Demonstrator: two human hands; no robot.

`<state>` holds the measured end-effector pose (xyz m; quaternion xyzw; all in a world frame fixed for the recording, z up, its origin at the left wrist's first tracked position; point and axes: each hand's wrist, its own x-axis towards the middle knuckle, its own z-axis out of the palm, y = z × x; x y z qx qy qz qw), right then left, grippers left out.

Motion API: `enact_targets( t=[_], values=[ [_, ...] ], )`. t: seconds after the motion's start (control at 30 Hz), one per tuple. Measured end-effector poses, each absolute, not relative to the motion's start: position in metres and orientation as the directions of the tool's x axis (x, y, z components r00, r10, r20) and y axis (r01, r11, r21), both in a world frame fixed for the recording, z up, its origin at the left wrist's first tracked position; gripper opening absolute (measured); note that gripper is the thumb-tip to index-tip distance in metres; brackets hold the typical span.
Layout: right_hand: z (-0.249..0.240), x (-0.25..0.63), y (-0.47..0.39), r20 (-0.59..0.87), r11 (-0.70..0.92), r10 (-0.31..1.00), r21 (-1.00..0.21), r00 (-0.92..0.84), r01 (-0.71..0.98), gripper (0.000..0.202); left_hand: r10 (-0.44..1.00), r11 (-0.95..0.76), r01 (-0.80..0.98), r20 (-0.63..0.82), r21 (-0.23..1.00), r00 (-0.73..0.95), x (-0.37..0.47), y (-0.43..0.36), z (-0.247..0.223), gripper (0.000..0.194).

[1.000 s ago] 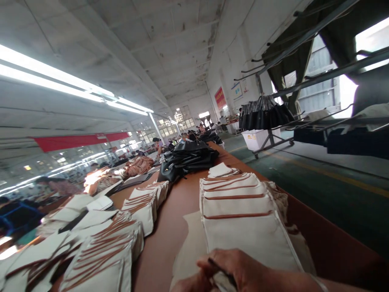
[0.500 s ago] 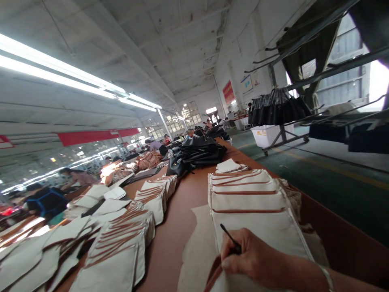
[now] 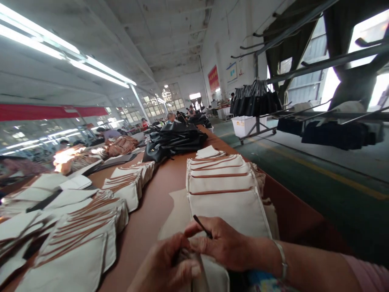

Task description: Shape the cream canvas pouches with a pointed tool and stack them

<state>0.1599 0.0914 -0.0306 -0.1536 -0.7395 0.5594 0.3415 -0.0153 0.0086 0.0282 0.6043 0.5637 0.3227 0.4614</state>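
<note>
At the bottom centre, my left hand (image 3: pixel 170 261) has its fingers closed on a cream fabric piece (image 3: pixel 212 271). Touching it, my right hand (image 3: pixel 223 243) is closed around a thin dark tool (image 3: pixel 202 226), whose end sticks up to the left. A silvery bracelet (image 3: pixel 283 259) circles my right wrist. Just beyond my hands lies a row of overlapping cream panels with brown edges (image 3: pixel 225 207). Part of the held fabric is hidden by my fingers.
More cream panels (image 3: pixel 69 259) are fanned out at the left on the brown table (image 3: pixel 146 227). Black bags (image 3: pixel 176 140) are piled farther back. Beyond the table's right edge stand a rack with hanging black bags (image 3: pixel 255 101) and a white bin (image 3: pixel 243 126). People sit in the distance.
My left hand has come into view and meets my right hand at the fabric. The view has turned to the right, so the table and panels appear farther left.
</note>
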Motion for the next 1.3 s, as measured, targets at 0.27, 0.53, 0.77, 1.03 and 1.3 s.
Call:
enact_targets(
  t=[0.27, 0.53, 0.77, 1.03, 1.3],
  values=[
    [-0.038, 0.196, 0.096, 0.353, 0.322, 0.495, -0.923, -0.794, -0.21, 0.022, 0.931, 0.235, 0.209, -0.282, 0.949, 0.233, 0.009, 0.017, -0.002, 0.047],
    [-0.039, 0.212, 0.099, 0.181, 0.123, 0.398, -0.982, -0.899, -0.143, 0.024, 0.887, 0.356, -0.073, -0.312, 0.932, 0.342, 0.023, 0.01, -0.008, 0.042],
    [-0.039, 0.222, 0.099, 0.342, 0.513, 0.442, -0.855, -0.829, -0.079, 0.014, 0.877, 0.332, 0.068, -0.335, 0.941, 0.344, 0.016, 0.006, -0.022, 0.042],
    [-0.034, 0.22, 0.09, 0.365, 0.632, 0.464, -0.775, -0.807, 0.014, 0.014, 0.923, 0.3, 0.123, -0.32, 0.946, 0.215, 0.031, 0.011, -0.021, 0.047],
    [-0.033, 0.208, 0.092, -0.302, -0.438, 0.501, -0.897, -0.811, 0.063, 0.013, 0.925, 0.35, -0.029, -0.341, 0.936, 0.169, 0.044, 0.004, -0.005, 0.039]
  ],
)
